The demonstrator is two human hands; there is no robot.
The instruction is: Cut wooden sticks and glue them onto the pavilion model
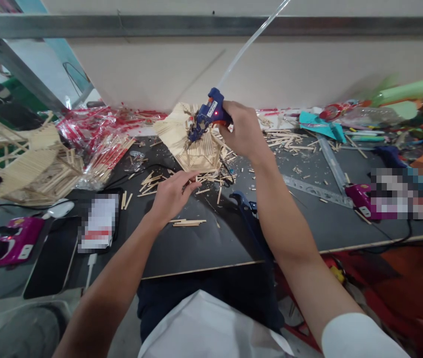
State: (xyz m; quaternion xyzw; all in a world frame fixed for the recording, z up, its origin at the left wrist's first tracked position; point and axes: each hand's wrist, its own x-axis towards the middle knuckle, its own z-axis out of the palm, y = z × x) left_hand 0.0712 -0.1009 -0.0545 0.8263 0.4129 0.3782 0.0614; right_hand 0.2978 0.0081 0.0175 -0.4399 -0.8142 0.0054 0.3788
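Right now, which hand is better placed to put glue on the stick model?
Probably the right hand: it holds the blue glue gun, angled down toward the stick model. The left hand is by the model's near edge, without a gun.

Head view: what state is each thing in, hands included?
Glue gun: red light on, nozzle downward, clear glue stick protruding from its back
Right hand: closed around the glue gun
Stick structure: on the table, below the nozzle
Left hand: at the structure's near edge, grip unclear
White-screened phone: lit
Black phone: screen dark
Left purple power strip: plugs inserted
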